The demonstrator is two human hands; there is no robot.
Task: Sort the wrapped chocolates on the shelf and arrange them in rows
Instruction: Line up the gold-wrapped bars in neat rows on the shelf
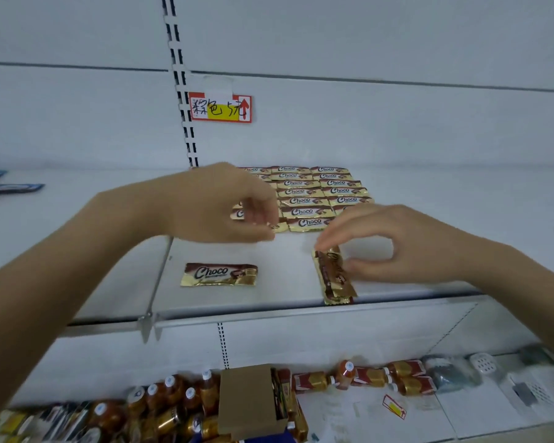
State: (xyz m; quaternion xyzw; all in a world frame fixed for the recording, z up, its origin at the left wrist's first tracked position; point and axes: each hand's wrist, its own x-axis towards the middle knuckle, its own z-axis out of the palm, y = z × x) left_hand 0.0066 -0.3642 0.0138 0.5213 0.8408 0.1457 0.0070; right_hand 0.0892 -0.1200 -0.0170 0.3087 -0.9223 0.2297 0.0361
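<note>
Head view: left hand (224, 203), pinch on row chocolate (279, 226) (right hand (397, 244), pinch on stack (333, 276))

We see thin, glossy foil film, gold and brown, on the rows of wrapped chocolates (304, 212), the end bar (279, 226), the loose Choco bar (219, 274) and the slightly crinkled stack of bars (333, 276). The shelf (285, 270) looks like smooth, matt white painted metal, its front rail (301, 313) bare bright metal. Below, the cardboard box (247, 401) is matt brown and the bottles (207, 394) shiny. The price label (219, 108) is paper.

bare left hand (224, 203), bare right hand (397, 244), both forearms (77, 266) bare.
</note>
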